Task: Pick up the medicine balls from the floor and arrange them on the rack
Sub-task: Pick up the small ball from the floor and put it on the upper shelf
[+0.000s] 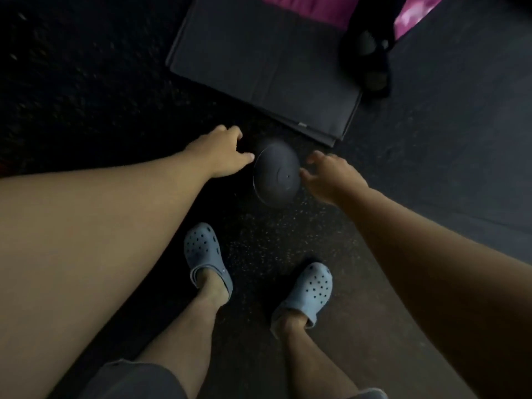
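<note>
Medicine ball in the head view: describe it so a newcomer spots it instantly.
Start at the folded dark mat lying on the speckled rubber floor at top centre. Just below the mat's near corner, ahead of two light blue clogs, sits the medicine ball, between the open left hand and right hand. It is the only round thing there: dark grey, smooth, with a small valve dot.

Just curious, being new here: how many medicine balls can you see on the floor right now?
1. The dark medicine ball sits on the floor between the left hand and right hand. Others may lie outside the view.
</note>
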Tool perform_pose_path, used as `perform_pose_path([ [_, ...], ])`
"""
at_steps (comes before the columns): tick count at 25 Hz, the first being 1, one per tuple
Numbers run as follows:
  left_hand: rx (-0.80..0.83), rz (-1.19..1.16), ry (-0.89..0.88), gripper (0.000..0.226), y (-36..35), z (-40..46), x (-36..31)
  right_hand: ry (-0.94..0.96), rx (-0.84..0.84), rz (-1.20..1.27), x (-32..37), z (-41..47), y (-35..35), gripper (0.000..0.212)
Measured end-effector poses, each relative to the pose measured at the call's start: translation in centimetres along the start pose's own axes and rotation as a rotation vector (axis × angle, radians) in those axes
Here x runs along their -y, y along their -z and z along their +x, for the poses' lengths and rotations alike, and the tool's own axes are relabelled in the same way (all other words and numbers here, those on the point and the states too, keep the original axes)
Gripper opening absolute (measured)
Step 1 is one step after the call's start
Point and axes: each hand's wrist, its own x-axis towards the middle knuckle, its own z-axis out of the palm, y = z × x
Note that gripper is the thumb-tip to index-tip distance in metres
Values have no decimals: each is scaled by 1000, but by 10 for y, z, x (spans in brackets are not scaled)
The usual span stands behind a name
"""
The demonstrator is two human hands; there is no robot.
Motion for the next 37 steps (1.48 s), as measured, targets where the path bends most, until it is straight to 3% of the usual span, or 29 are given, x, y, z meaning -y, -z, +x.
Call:
perform_pose_path([
  [4, -43, -256, 122, 80, -67, 79, 43, -100, -60, 202, -15, 83, -73, 70],
  [9, -20, -812, 221, 86, -108, 129, 54, -244, -175, 711, -21, 123, -123, 84],
  [12, -45, -1121, 297, 92, -129, 138, 61, -337, -132, 1076, -20, 132, -140, 90],
  [14, 24, -1293, 400, 92, -134, 141, 65, -380, -102, 1239, -19, 136, -143, 95],
  [17, 113, -1390, 461, 75, -127, 142, 64, -423, -109, 1330, -13, 137, -139, 97],
  [21, 108, -1391, 464, 71, -104, 113, 61, -412, -117, 1351, 2, 112, -112, 88],
  [24, 79, -1432, 456, 66, -66, 75, 52, -375, -141, 1310, 24, 78, -72, 78],
  [28, 23, -1525, 327, 58, 36, 6, 33, -251, -187, 1300, 80, 22, 18, 71],
  [33, -173, -1644, 58, 54, 183, -90, 22, 69, -283, 1231, 186, -58, 155, 61],
  [37, -428, -1788, -171, 54, 314, -216, 24, 379, -370, 1130, 300, -160, 274, 61],
])
